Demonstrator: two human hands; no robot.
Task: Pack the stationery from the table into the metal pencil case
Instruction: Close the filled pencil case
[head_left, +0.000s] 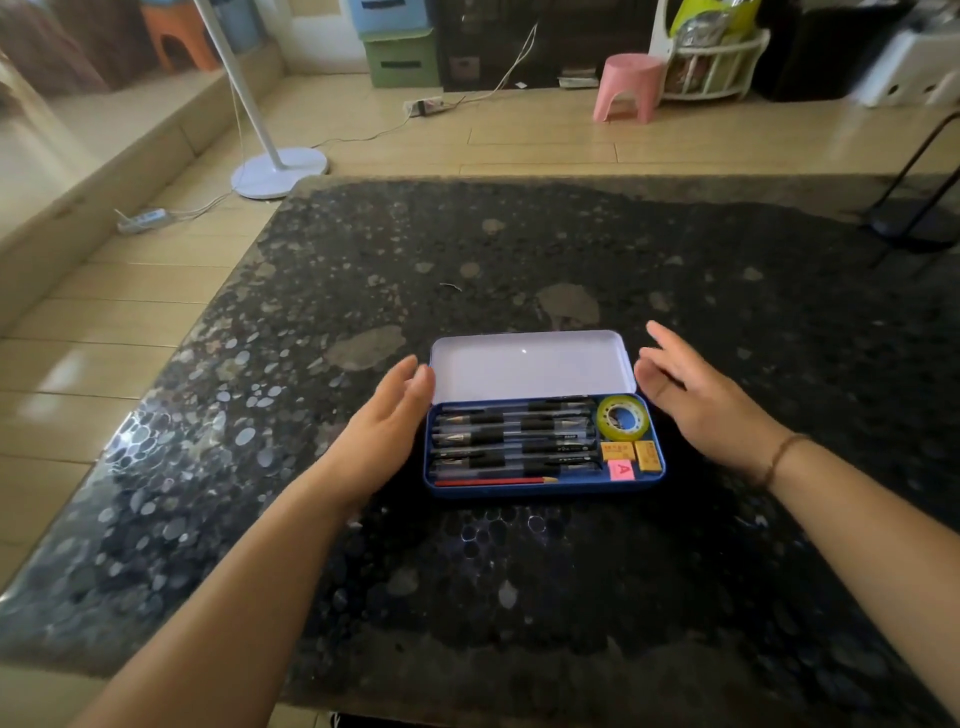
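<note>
Now open pencil case (543, 488) on pebbled table (519, 249), left hand (387, 421) and right hand (696, 395) flanking, fingers spread, empty.

One head-worn, wide-angle view, looking forward and down over the table (675, 312).

The camera sits above the table's near edge and close to it, so both forearms enter from the bottom corners and reach inward to the middle of the picture. The left hand (387, 421) and right hand (691, 395) lie near the centre, with the open pencil case (540, 488) between their fingers (662, 335). Beyond the fingers the view tilts up across the tabletop to the floor (519, 135) and the room's far side. Straight lines bow toward the picture's edges.
</note>
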